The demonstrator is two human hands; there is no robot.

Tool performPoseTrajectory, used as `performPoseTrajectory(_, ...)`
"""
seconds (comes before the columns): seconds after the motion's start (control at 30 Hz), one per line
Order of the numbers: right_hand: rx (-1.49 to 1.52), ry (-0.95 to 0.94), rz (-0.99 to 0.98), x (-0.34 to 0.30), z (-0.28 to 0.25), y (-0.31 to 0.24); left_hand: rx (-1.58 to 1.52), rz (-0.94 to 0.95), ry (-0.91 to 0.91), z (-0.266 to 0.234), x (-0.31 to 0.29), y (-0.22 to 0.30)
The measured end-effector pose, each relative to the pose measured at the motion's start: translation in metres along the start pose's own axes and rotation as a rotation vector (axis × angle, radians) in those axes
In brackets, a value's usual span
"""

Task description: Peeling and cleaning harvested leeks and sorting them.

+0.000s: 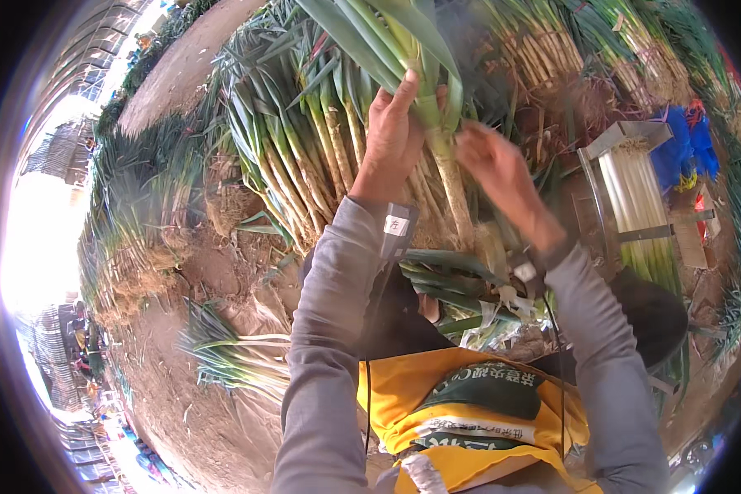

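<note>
A large leek stands upright in front of me, its pale stalk and roots down and its broad green leaves at the top of the view. My left hand is closed round it where the leaves fork from the stalk, thumb pointing up. Just right of the stalk is my right hand, fingers curled toward the leek but smeared by motion. Whether it grips a leaf or only touches the stalk cannot be made out. Beneath my hands, loose green leaves lie by my knees.
Bundled leeks stand behind and left, with more bundles at the far right. A metal trough holding pale stalks is at right beside a blue bag. Several thinner leeks lie on the bare ground at left.
</note>
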State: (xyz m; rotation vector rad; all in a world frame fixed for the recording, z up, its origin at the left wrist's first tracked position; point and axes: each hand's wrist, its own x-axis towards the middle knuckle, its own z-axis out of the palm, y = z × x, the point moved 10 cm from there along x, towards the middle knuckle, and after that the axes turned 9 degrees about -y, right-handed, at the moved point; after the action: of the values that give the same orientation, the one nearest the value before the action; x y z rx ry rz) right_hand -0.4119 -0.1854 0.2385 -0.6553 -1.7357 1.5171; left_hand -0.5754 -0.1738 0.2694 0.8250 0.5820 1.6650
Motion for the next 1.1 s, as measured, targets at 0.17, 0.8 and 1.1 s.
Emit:
performPoseTrajectory(0.17,0.013,-0.068,-0.045,0.050,0.020,-0.033,0.053,0.075,-0.022,0.014,-0.005,0.026)
performPoseTrajectory(0.8,-1.246,-0.950,0.662,-0.230,0.029,0.231,0.249,0.207,0.110,-0.047,-0.025,0.074)
performPoseTrajectory(1.1,-0.337,-0.106,0.112,-0.061,0.005,0.053,0.218,0.167,0.059,-0.019,-0.026,0.056)
